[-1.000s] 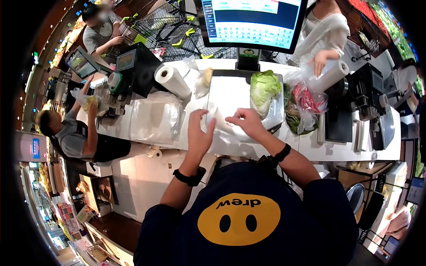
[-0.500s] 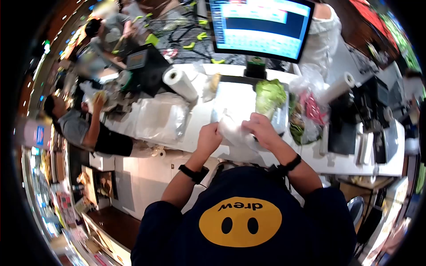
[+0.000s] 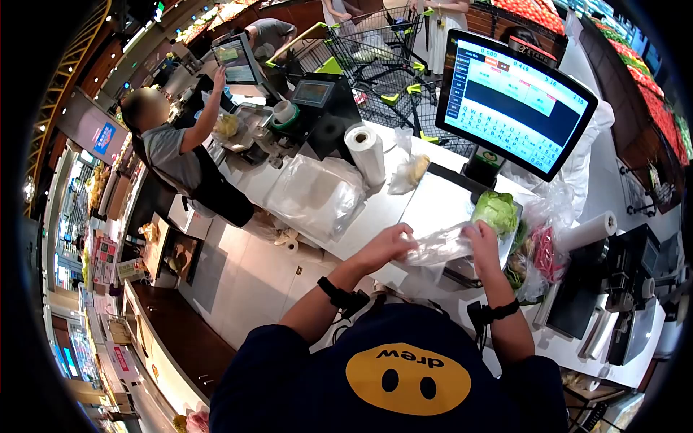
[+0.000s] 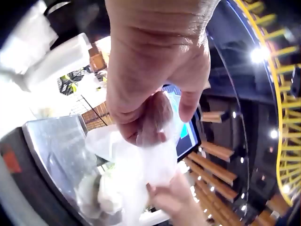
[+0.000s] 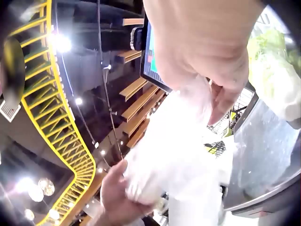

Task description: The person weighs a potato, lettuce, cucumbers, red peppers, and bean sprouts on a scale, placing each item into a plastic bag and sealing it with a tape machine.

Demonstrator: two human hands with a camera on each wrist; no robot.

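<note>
A thin clear plastic bag point(image 3: 439, 246) is stretched between both hands above the scale's near edge. The left hand point(image 3: 390, 245) pinches its left end, and the right hand point(image 3: 484, 249) pinches the other end. In the left wrist view the left hand point(image 4: 157, 70) has its fingers curled into the bag point(image 4: 150, 165). The right wrist view shows the right hand point(image 5: 207, 52) gripping the bag's point(image 5: 169, 141) upper part. A leafy green lettuce point(image 3: 496, 212) lies on the scale tray point(image 3: 433, 202), just beyond the right hand.
A monitor point(image 3: 512, 101) stands behind the scale. Left of it are a bag roll point(image 3: 366, 155), a stack of plastic bags point(image 3: 317, 196) and a small bagged item point(image 3: 409, 175). Bagged vegetables point(image 3: 545, 252) and another roll point(image 3: 592, 229) lie to the right. Another person point(image 3: 173, 151) stands at left.
The head view has turned and shifted. The hands have come to hold the bag stretched out between them, where earlier it hung bunched and blurred. The lettuce stays on the scale.
</note>
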